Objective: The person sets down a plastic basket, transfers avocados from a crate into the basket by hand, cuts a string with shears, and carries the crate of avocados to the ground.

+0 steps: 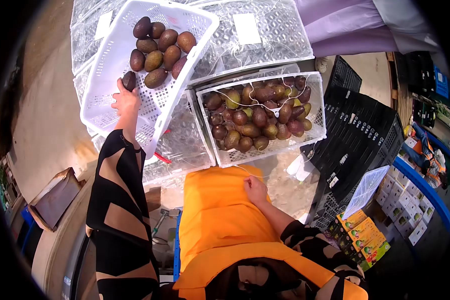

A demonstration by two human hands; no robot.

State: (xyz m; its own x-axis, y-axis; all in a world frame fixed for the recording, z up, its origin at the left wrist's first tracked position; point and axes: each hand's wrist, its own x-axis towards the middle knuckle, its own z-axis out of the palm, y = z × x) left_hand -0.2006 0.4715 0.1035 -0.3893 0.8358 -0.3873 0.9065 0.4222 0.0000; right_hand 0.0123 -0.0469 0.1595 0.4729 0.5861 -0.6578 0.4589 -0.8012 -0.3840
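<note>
My left hand (127,102) reaches into a white perforated crate (105,107) at the upper left, its fingers closed on a dark avocado (129,80). Several loose avocados (154,60) lie in the crate's far part, just beyond that hand. My right hand (255,190) rests near the orange apron (225,200), fingers curled, and what they hold, if anything, is hidden. In front of it is a clear-walled crate (224,161) full of green and dark avocados (259,117), with a white cord lying across them.
Bubble-wrapped crates (270,30) stand behind and beneath the white crate. Black crates (357,135) are stacked at the right, near yellow boxes (363,233) and white cartons (405,210). A red strip (162,158) lies below the white crate.
</note>
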